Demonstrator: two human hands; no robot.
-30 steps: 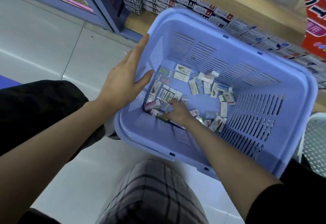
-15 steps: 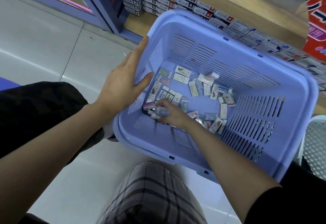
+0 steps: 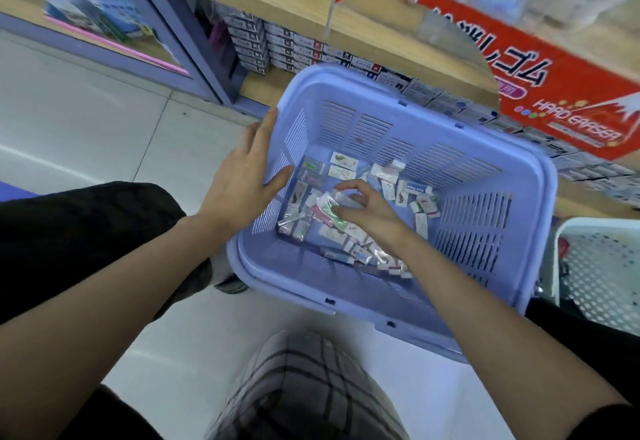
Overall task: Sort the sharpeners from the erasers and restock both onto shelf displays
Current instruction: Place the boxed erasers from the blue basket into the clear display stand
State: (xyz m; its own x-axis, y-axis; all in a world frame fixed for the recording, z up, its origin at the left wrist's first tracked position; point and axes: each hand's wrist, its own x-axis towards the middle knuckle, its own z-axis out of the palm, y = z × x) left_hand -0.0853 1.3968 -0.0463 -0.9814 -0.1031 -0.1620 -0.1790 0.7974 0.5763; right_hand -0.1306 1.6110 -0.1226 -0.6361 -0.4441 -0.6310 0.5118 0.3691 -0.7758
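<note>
Where the slotted floor of the lavender basket (image 3: 540,231) shows, small flat packets (image 3: 346,169) lie scattered, mostly white with bits of green, blue and pink print, several in clear wrap; which are sharpeners and which erasers is too blurred to tell. Near the middle of that floor the right hand (image 3: 367,212) reaches in from the near side, its fingers (image 3: 349,187) arched and curled with the thumb over a clump (image 3: 327,209) of clear-wrapped pieces showing pink and green, which it grips. The left hand (image 3: 242,183) rests on the basket's left wall, fingers straight along the outside of the rim and the thumb spread onto the inner face, holding nothing else. Just behind the basket, stacked small boxes (image 3: 277,44) fill a wooden shelf (image 3: 301,6), with a red sign (image 3: 554,76) reading "HARD ERASER" to the right. A white perforated basket (image 3: 599,266) stands beside the lavender one on the right, on the pale tiled floor (image 3: 86,121).
</note>
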